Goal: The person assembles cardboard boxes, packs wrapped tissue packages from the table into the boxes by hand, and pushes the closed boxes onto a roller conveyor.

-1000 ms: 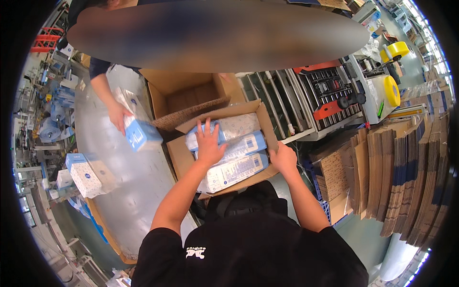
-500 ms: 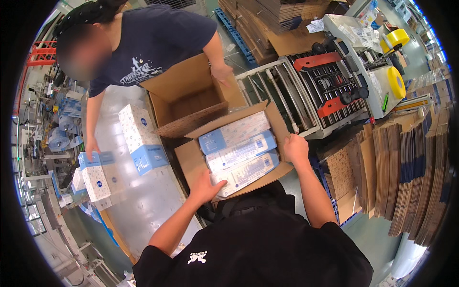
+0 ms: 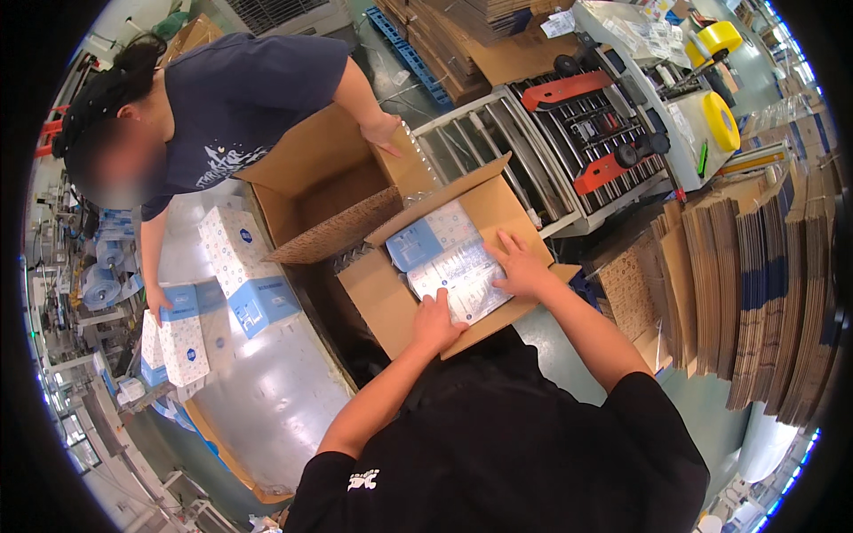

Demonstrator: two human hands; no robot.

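Pressing flat, ungripping, both hands (image 3: 435,322) (image 3: 520,266) half-hide wrapped packs (image 3: 458,275) inside the carton (image 3: 391,306).

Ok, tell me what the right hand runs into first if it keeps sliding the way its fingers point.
The right hand points up-left across the clear-wrapped packs; next in line, probably, is the blue-and-white pack in the carton, though depth is unclear.

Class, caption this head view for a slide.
Both hands, left and right, press blue-and-white packs into an open brown cardboard box.
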